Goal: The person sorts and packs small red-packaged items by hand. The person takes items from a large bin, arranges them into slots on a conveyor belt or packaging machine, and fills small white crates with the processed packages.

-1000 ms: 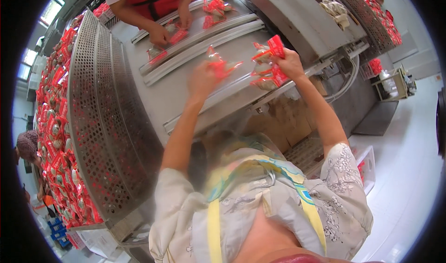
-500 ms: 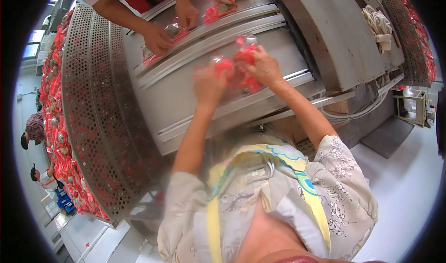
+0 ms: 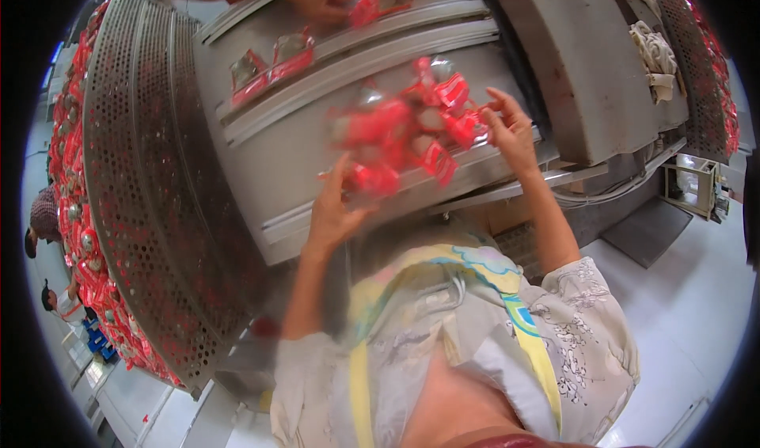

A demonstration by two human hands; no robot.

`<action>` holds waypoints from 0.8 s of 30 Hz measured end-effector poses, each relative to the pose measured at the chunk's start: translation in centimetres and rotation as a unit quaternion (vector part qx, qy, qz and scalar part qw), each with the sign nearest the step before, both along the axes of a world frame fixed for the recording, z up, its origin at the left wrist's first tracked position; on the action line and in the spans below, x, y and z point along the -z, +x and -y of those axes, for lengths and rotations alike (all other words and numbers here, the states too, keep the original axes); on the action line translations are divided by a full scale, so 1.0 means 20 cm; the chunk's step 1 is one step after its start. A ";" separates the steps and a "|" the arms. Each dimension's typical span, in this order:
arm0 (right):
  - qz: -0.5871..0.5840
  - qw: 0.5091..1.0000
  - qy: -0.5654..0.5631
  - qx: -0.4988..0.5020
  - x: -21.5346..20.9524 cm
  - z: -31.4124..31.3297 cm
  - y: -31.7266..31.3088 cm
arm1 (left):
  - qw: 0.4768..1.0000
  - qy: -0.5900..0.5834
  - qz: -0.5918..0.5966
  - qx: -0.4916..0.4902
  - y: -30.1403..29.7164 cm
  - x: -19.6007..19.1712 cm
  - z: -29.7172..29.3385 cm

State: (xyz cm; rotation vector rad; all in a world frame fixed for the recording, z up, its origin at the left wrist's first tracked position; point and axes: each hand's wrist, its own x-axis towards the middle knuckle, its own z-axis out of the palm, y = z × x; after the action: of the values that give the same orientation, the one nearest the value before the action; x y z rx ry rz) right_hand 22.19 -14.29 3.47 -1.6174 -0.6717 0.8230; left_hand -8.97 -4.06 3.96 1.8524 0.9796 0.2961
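Observation:
A loose heap of red-and-clear plastic packets [image 3: 384, 131], each with a greyish round thing inside, lies on the metal tray [image 3: 277, 159] before me; part of it is smeared by motion. My left hand [image 3: 336, 206] is at the heap's near left side, thumb and fingers apart around the edge of a red packet [image 3: 374, 180]. At the right end, my right hand [image 3: 513, 131] has its fingers spread and bent, the tips beside or touching a packet [image 3: 467, 127]. Neither hand is closed round a packet.
Across the metal rails [image 3: 364, 56], a co-worker's hand [image 3: 321, 1] is by more packets [image 3: 380, 5]. Two packets [image 3: 273, 60] lie in the far lane. A perforated metal drum wall [image 3: 150, 171] rises at left; a metal housing [image 3: 562, 60] and a cloth bundle [image 3: 653, 52] are at right.
My hands have moved apart, left hand toward me and right hand outward. The packets between them now lie spread in a heap. The co-worker's hands have shifted right, leaving two packets in the far lane.

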 end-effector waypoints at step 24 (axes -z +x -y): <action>0.302 0.945 0.006 -0.124 -0.29 -0.50 -0.92 | 0.980 0.133 0.114 -0.095 -0.05 0.23 -0.62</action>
State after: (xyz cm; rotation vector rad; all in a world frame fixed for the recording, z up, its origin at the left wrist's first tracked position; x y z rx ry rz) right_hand 3.79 -4.19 9.31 -1.8054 -1.3319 0.4822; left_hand -9.97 8.35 -0.57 1.9118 0.9950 0.7698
